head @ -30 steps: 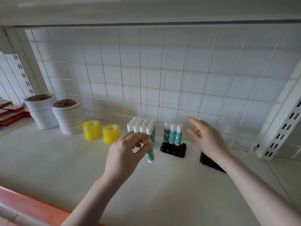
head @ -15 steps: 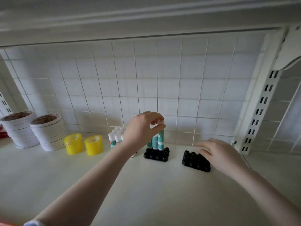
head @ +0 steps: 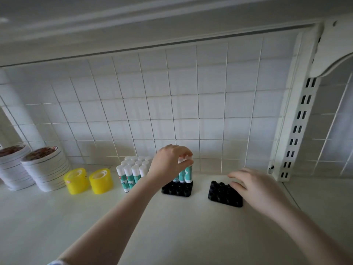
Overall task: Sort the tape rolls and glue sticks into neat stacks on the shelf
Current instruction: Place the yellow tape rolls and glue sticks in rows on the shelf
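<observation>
At frame centre, our left hand (head: 170, 165) pinches a glue stick (head: 188, 174) over the black holder (head: 177, 188) on the shelf (head: 172, 226); our right hand (head: 254, 186), grip relaxed, steadies the empty holder (head: 222, 194). A tilted insertion could topple neighbouring sticks.

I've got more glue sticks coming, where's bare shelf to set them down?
Free: the wide front strip of shelf before everything, and the gap between the two black holders. Crowded: the back left, tape stacks, yellow rolls and glue sticks.
</observation>
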